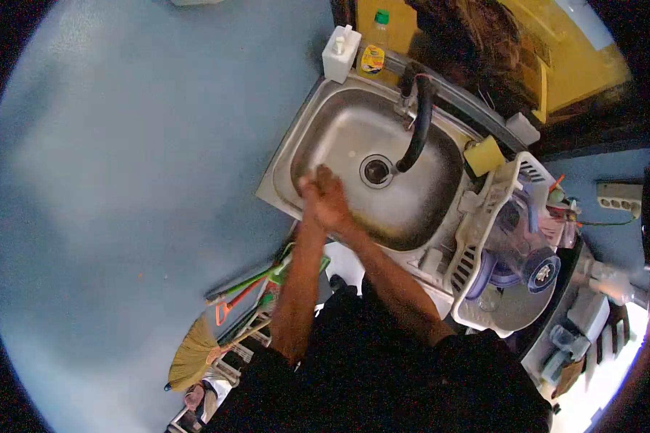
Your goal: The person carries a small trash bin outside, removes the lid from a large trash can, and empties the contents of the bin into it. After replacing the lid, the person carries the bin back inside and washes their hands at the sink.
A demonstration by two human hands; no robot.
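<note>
Over the near left part of the steel sink (339, 133), my left hand (310, 193) and my right hand (331, 205) are pressed against each other. Both are blurred, and their fingers are smeared together, so I cannot make out whether anything is between them. The black hose-like faucet (424, 119) arches over the basin, its end beside the drain (376, 172), to the right of my hands. A white dispenser (341, 54) and a bottle of yellow liquid with a green cap (374, 50) stand at the sink's back edge.
A yellow sponge (484, 156) lies at the sink's right corner. Beside it, a white dish rack (466, 273) holds clear containers. A straw broom (192, 353) and other long-handled tools are at the lower left, near the blue wall (137, 159). A power strip (619, 200) is at the right.
</note>
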